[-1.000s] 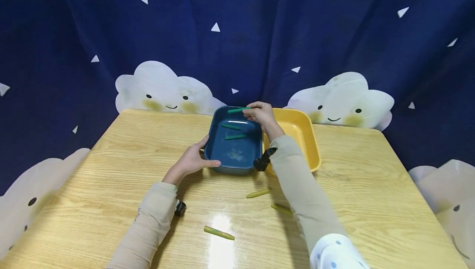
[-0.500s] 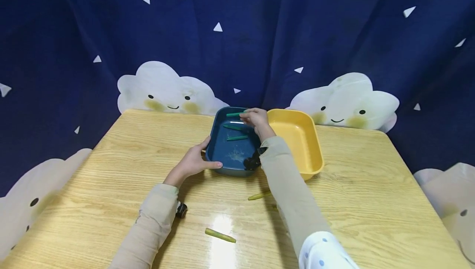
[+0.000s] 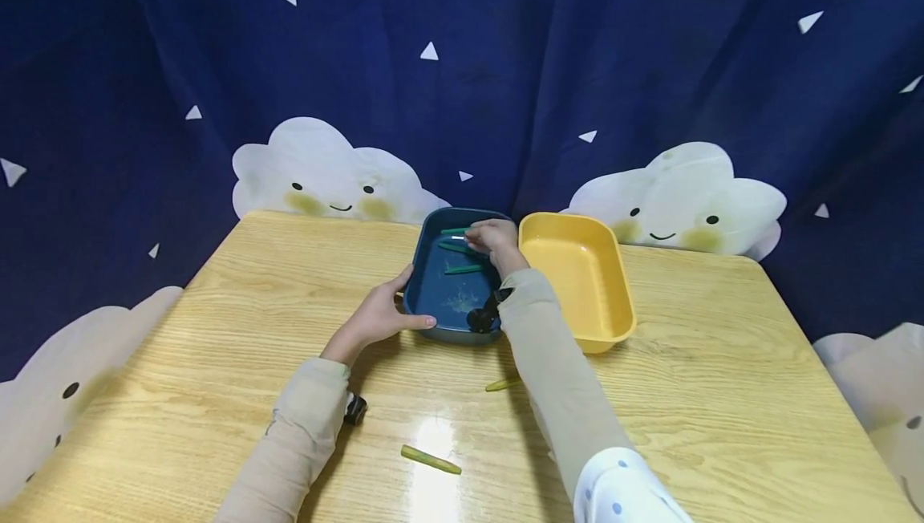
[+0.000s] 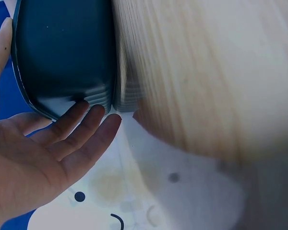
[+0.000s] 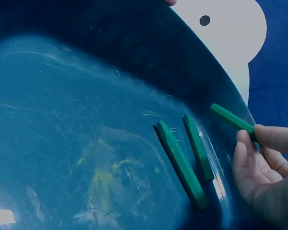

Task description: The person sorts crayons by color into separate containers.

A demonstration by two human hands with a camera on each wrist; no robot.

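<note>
R hand (image 3: 493,239) is coming down vs 1 s ago: the green stick (image 5: 232,118) it's pinching was above the far rim of the blue tray (image 3: 431,322), and is now dipping inside, near the far wall. L hand hasn't shifted.

Going L to R:

L hand (image 3: 377,316): bracing the tray's near-left corner, thumb along the near wall, fingers straight and flat on the outside wall per wrist cam (image 4: 81,129). Not gripping anything, just pressing. Forearm is lying low over the table (image 3: 216,330).

Tray: 2 more green sticks (image 5: 180,163) are lying flat on the floor, parallel, just below the R fingertips.

R hand: thumb + fingers (image 5: 247,165) are clamping one end of the stick, the rest is sticking out past the fingertips toward the far wall. Wrist is bent down, arm is reaching across the tray.

Risks, imo: free end is catching the far wall on release, so the stick tips or props on the rim; or it's landing across the 2 below. L hand is only pushing, so a knock from the R sleeve could slide the tray toward the yellow tray (image 3: 613,298) beside it.
</note>
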